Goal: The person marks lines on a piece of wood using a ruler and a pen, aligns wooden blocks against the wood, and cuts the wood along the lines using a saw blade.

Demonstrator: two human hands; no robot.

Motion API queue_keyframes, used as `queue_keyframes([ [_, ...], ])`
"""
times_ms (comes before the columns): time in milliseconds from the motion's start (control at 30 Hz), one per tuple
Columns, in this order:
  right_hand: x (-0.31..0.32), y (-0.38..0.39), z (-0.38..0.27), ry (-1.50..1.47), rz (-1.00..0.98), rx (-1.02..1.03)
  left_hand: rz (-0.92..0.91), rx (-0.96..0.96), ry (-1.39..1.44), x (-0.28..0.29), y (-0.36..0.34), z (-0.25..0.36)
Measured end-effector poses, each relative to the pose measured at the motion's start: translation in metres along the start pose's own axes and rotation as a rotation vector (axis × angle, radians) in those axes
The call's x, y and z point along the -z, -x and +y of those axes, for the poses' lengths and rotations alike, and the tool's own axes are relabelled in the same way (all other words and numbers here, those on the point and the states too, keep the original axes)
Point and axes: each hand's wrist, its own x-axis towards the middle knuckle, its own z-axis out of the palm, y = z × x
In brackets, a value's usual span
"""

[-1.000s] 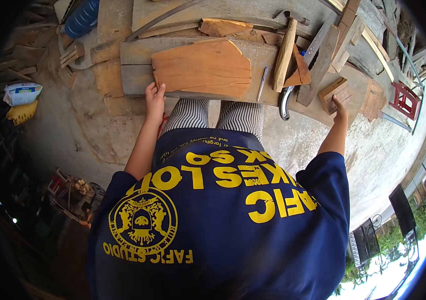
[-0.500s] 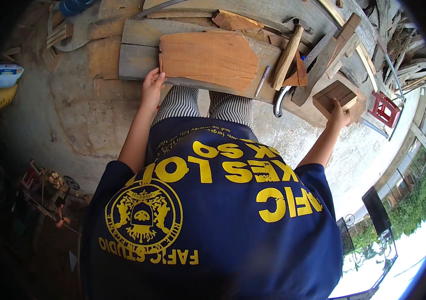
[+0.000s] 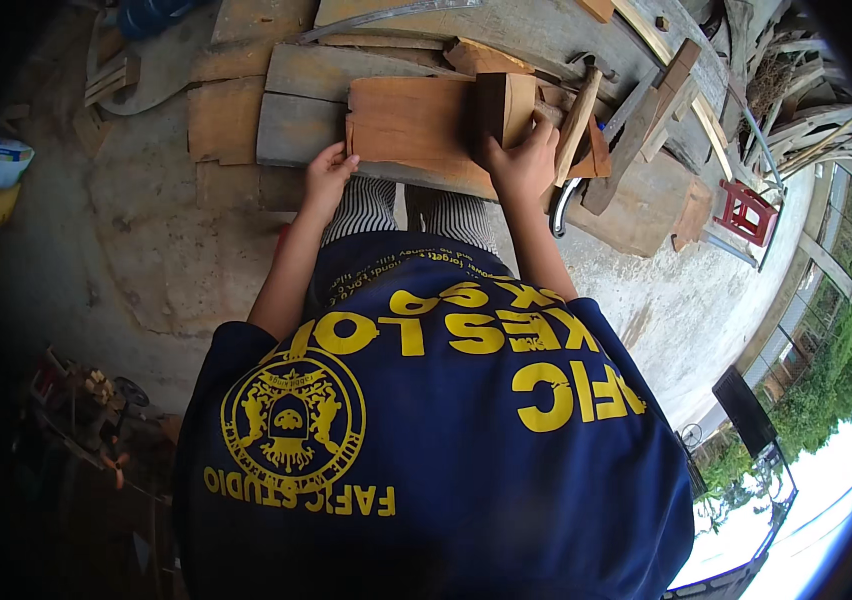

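A reddish-brown wooden board point(image 3: 408, 120) lies on a weathered grey plank point(image 3: 296, 128) above my knees. My left hand point(image 3: 326, 180) pinches its left edge, thumb on top and the other fingers partly hidden beneath. At the board's right end, my right hand point(image 3: 526, 165) grips a thick wooden block point(image 3: 516, 102) that has a dark side and a paler side. The block covers that end of the board; whether it rests on it or hovers just above, I cannot tell. A hammer point(image 3: 578, 118) with a wooden handle lies just right of my right hand.
Right of the hammer are a curved metal-and-black handle point(image 3: 560, 205) and crossed wood offcuts point(image 3: 661, 110). A red plastic stool point(image 3: 747, 212) stands farther right, below piled branches point(image 3: 826, 120). More planks point(image 3: 228, 115) lie at the left, and a curved metal strip point(image 3: 396, 15) lies at the back.
My right hand has carried the wooden block leftward, from the far right onto or over the board's right end. My left hand keeps its hold on the board's left edge.
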Motion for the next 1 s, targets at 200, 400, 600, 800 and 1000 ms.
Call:
queue_keyframes([
  [200,-0.001,-0.001,-0.003,0.015,-0.010,-0.040,-0.057,-0.018,-0.025,0.004,-0.007,0.003],
  [400,-0.016,-0.005,0.013,-0.110,-0.049,0.074,-0.120,-0.023,-0.101,0.012,-0.015,0.004],
  [600,-0.009,-0.009,0.010,-0.277,-0.206,-0.061,-0.109,0.026,-0.268,0.016,-0.019,0.016],
  [800,-0.002,-0.015,0.009,-0.224,-0.330,-0.109,-0.181,0.047,-0.327,0.020,-0.024,0.023],
  [1000,0.008,-0.018,0.015,-0.346,-0.300,-0.191,-0.183,0.074,-0.368,0.016,-0.024,0.028],
])
